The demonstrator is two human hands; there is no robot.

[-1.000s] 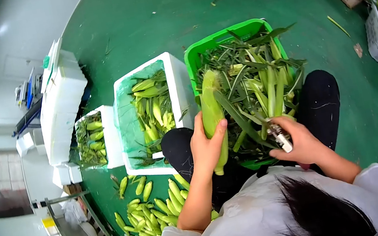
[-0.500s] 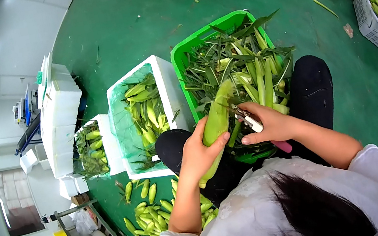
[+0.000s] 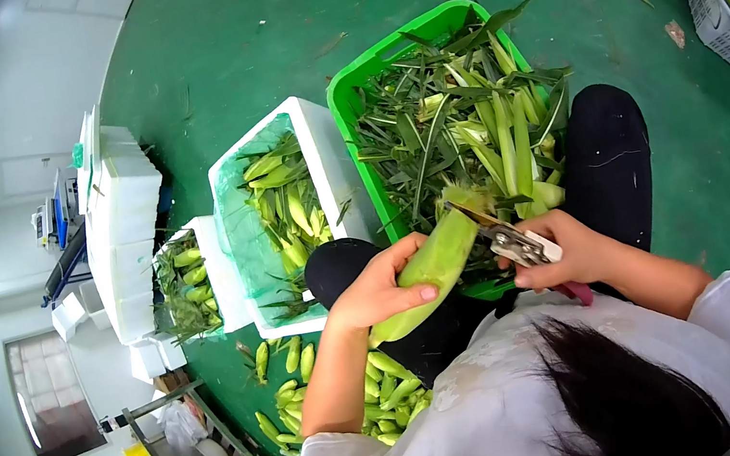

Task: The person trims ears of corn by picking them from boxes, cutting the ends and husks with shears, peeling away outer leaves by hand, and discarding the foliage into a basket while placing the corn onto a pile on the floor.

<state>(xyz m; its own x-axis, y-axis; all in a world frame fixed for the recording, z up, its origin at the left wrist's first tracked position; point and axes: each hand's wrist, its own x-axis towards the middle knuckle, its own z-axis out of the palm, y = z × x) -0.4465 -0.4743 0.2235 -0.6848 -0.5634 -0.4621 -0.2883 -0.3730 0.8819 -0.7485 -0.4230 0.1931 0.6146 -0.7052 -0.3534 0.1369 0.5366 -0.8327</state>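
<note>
My left hand [image 3: 385, 285] is wrapped round a green corn ear [image 3: 438, 266], which tilts with its silk tip up and to the right. In my right hand [image 3: 566, 251] are pruning shears [image 3: 522, 244] with a silver head and a pinkish-red handle. The shears' blades lie at the silk end of the ear. Just beyond both hands stands a bright green crate [image 3: 344, 100] heaped with husk leaves [image 3: 428, 143].
Left of the crate is a white foam box [image 3: 320, 153] with unpeeled corn, and a smaller foam box [image 3: 222, 273] beyond it. Corn ears [image 3: 393, 389] lie piled on the floor. A white basket [image 3: 724, 23] stands far right; a metal rack [image 3: 195, 453] is lower left.
The corn ear has tipped from nearly upright to slanting right. My right hand has brought the shears up to its silk end. The view has shifted a little.
</note>
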